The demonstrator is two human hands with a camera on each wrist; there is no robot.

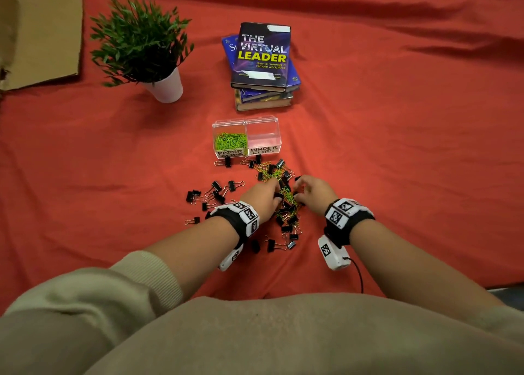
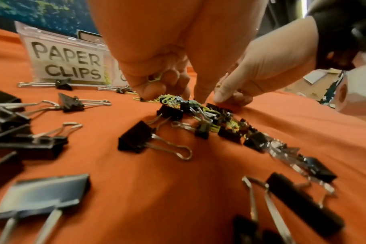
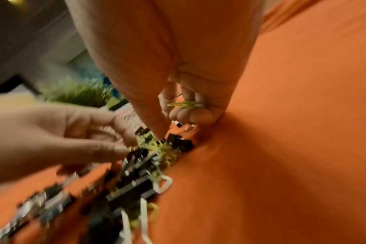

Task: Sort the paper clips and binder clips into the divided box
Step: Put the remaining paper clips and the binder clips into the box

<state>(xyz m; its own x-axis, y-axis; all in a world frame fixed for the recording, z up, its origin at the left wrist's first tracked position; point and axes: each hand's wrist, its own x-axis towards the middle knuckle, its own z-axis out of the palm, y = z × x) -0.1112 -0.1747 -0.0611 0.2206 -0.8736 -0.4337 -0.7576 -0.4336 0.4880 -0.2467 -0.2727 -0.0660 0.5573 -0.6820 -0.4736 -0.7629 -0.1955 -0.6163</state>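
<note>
The cloth (image 1: 382, 147) is orange-red. Paper clips (image 1: 229, 141) are lime green, binder clips (image 1: 216, 186) black with silver handles. The clear box (image 1: 263, 121) bears white labels with black lettering. Far left, a green plant (image 1: 139, 38) stands in a white pot (image 1: 167, 86).

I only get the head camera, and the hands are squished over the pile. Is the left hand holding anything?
Observer: Yes. The left wrist view shows the left hand with a green paper clip tucked under its curled fingers.
Operator: Ooh! What about the other one?
Observer: In the right wrist view the right hand holds a few green paper clips against its palm with curled fingers, while one fingertip reaches into the pile.
</note>
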